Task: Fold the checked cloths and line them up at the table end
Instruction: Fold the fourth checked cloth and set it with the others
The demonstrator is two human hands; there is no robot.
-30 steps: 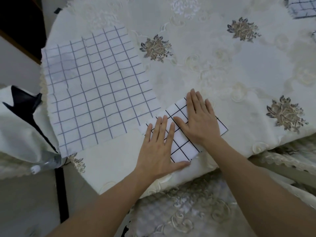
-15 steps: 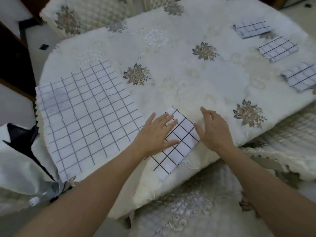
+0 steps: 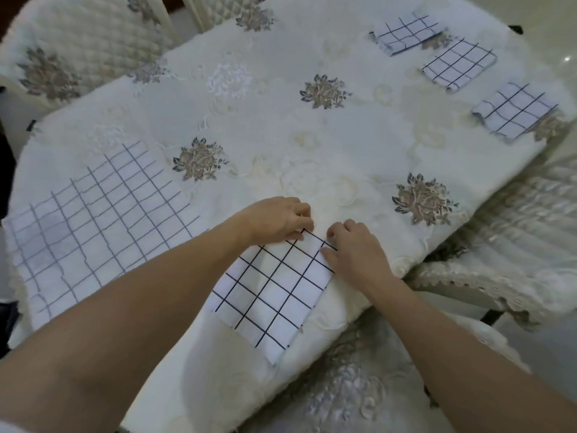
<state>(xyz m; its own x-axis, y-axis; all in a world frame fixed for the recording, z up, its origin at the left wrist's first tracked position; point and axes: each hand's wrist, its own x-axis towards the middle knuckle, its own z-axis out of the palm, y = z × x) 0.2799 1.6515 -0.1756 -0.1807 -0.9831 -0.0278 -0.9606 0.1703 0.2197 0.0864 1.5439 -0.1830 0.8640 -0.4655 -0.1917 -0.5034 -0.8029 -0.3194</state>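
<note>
The table is covered by a cream tablecloth embroidered with grey-brown flower motifs and draped over the edges. A folded checked cloth, the near cloth, is laid at the near edge. Its far edge is pinched by the curled fingers of the left hand, and its far right corner by those of the right hand. An open cloth is spread flat to the left. Three far cloths, folded, are set in a row at the right end, apart from one another. Chairs with quilted covers are seen around the table, and pale glossy floor beyond.
</note>
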